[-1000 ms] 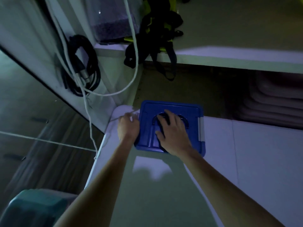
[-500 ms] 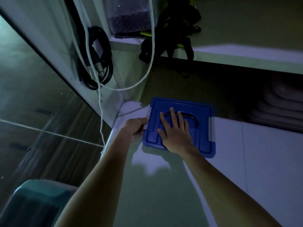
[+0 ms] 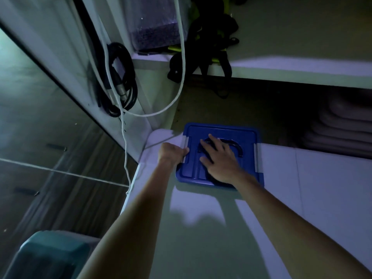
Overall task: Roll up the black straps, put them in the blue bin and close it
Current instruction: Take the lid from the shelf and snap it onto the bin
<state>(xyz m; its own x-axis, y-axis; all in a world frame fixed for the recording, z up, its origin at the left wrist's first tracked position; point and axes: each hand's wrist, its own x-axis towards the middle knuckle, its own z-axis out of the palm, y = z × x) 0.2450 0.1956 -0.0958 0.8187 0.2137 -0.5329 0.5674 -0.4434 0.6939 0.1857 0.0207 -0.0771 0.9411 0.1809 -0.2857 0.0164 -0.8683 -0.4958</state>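
Observation:
The blue bin [image 3: 244,135] stands on a white surface [image 3: 322,188] with its blue lid on top. My right hand [image 3: 220,159] lies flat on the lid, fingers spread over the dark recessed handle. My left hand [image 3: 171,153] curls around the grey latch on the bin's left edge. The bin's inside is hidden under the lid. A bundle of black straps [image 3: 209,47] with yellow-green parts hangs over the edge of the upper shelf.
A coiled black cable [image 3: 122,81] and a white cord [image 3: 181,77] hang on the left wall panel. A clear box [image 3: 155,23] sits on the upper shelf [image 3: 302,66]. Folded pale pads [image 3: 342,125] lie at the right. A teal container [image 3: 50,256] stands at lower left.
My left hand has closed onto the left latch of the bin. My right hand stays flat on the lid. The view has shifted slightly.

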